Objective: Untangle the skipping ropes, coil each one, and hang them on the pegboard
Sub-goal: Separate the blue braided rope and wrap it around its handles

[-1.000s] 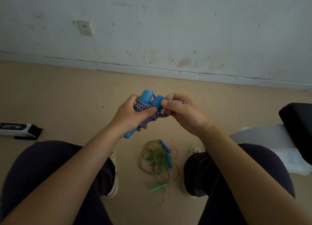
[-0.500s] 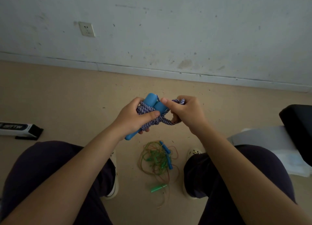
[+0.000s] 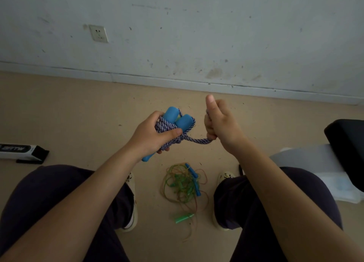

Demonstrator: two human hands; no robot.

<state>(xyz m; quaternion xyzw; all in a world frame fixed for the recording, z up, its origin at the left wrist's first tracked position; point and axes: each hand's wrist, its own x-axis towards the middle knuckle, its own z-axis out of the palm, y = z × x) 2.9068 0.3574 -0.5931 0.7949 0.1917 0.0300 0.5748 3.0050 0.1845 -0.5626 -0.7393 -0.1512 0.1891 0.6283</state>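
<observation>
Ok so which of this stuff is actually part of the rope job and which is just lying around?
Part of the job:
- braided rope with blue handles, held in left hand, its strand pulled by right hand
- tangled thin ropes on floor

Just lying about:
- black-and-white box
- wall socket
- black cushion

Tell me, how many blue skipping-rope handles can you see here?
4: two thick blue handles side by side in the left hand, and two thin blue handles in the tangle on the floor. More may be hidden.
</observation>
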